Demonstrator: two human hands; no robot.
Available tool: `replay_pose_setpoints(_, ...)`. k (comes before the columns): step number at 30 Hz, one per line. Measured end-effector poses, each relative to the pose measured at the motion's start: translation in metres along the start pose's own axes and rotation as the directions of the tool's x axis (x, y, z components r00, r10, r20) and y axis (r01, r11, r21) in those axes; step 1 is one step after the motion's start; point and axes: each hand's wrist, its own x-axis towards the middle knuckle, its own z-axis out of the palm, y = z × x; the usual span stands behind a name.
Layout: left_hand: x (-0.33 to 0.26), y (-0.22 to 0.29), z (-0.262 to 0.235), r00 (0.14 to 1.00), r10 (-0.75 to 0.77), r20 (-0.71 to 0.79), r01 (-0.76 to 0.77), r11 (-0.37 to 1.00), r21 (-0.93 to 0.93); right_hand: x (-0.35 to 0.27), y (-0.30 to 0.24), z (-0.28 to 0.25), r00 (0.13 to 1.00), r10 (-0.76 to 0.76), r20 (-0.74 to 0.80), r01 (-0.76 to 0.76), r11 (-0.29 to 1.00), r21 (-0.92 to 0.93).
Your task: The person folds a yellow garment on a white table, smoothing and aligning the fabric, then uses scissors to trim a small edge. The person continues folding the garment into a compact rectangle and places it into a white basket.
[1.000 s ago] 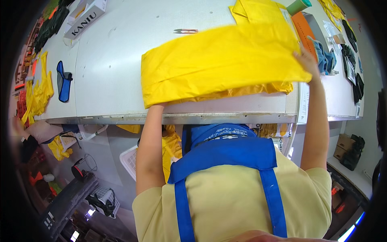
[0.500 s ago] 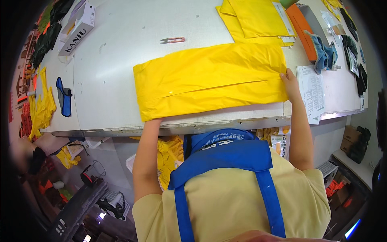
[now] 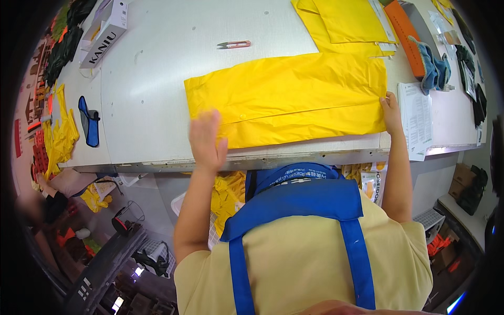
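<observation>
Two hands work one folded yellow garment [image 3: 286, 100] on the white table [image 3: 147, 100]. The right hand [image 3: 391, 111] presses its fingers onto the garment's right edge, just beside a printed sheet [image 3: 416, 121]. The left hand [image 3: 206, 139] is blurred, spread open over the near left corner, gripping nothing — whether it touches the fabric is unclear. Beyond the garment lie small snips [image 3: 234, 44] and a stack of more yellow pieces [image 3: 346, 23].
</observation>
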Motion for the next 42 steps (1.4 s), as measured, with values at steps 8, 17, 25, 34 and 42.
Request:
replay_pose_setpoints(8, 0.002, -0.012, 0.055, 0.932, -0.246, 0.268, 0.11, 0.893, 0.437, -0.044, -0.099, 0.081, 0.722, -0.687, 0.079, 0.432, 0.359, -0.827)
replay_pose_setpoints(17, 0.012, -0.022, 0.058, 0.904, -0.279, 0.325, 0.179, 0.936, 0.304, 0.02, -0.017, 0.075, 0.878, -0.472, -0.079, 0.127, 0.387, -0.913)
replay_pose_setpoints(25, 0.071, -0.088, 0.079, 0.834, -0.486, 0.262, 0.374, 0.846, 0.379, 0.031, -0.009, 0.063, 0.811, -0.579, -0.083, 0.276, 0.504, -0.818)
replay_pose_setpoints(34, 0.054, -0.105, 0.081, 0.847, -0.53, 0.032, 0.531, 0.841, -0.104, 0.032, -0.008, 0.062, 0.88, -0.466, -0.092, 0.169, 0.489, -0.856)
replay_pose_setpoints(42, 0.026, -0.077, 0.015, 0.284, -0.726, 0.627, 0.917, 0.014, -0.4, -0.073, -0.12, 0.199, 0.852, -0.52, 0.068, 0.476, 0.822, 0.312)
